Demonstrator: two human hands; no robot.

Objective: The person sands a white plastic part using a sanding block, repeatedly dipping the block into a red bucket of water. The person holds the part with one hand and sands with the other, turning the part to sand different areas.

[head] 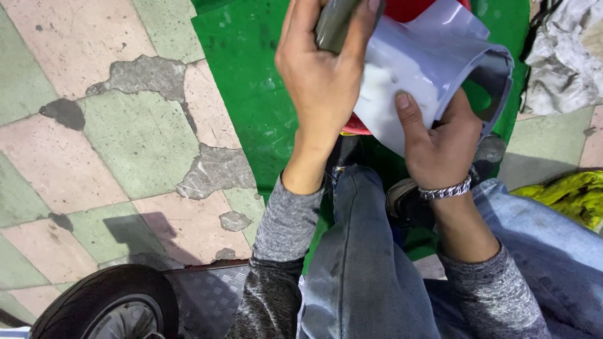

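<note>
White curved plastic panel (427,75), glossy and bent like a vehicle body cover, was held at the top centre of the view, above a green painted floor surface (245,75) and in front of the person's knees. A red part (408,7) showed just behind its upper edge, and a red edge also showed beneath it.

Left hand (323,69) had its fingers curled shut around a dull grey-green cylindrical object (333,24), which rested against the upper left of the white panel; what the object was could not be told. Right hand (443,141) gripped the lower edge of the panel, thumb pressed flat on the white face, the other fingers hidden behind it. A silver chain bracelet (446,189) sat on the right wrist.

Both forearms wore grey mottled knit sleeves (286,245). Blue denim trousers (358,251) covered the raised knees below the hands, and a dark shoe (405,201) showed between the legs on the green surface.

Left of the green surface lay worn pink and pale green floor tiles (94,157), with patches broken down to grey cement. A black rubber tyre (107,301) occupied the lower left corner, beside a chequer-plate metal surface (207,295). Crumpled grey-white sheeting (562,56) lay at the upper right, and a yellow crumpled material (575,194) at the right edge.
</note>
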